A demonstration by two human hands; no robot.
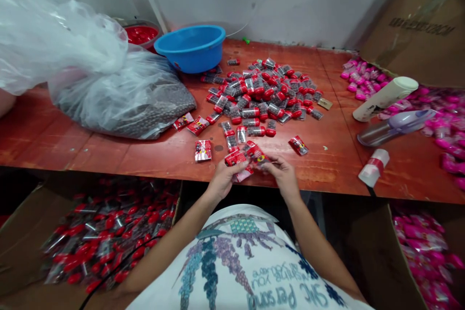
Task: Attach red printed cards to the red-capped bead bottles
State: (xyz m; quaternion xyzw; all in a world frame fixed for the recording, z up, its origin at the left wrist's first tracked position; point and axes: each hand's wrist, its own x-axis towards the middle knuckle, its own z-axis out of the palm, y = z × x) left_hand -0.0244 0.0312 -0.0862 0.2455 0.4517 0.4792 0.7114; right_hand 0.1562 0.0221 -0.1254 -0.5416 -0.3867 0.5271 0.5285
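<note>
At the table's front edge, my left hand (221,178) pinches small red printed packets (235,157), with a pinkish one beneath. Close beside it, my right hand (285,174) has its thumb and fingers closed on another red printed packet (256,151), slightly blurred. Just beyond both hands, several small clear bottles with red caps and dark contents (241,134) lie on the table. They lead back to a large pile of the same bottles (254,88). Single red packets rest to the left (203,150) and to the right (299,145).
A plastic bag of dark beads (145,101) slumps at left, beside a blue basin (192,48). At right stand a white tumbler (385,99), a purple-lidded bottle (394,127), a clear roll (374,167) and pink items (363,80). Below sits a box of red-capped bottles (109,232).
</note>
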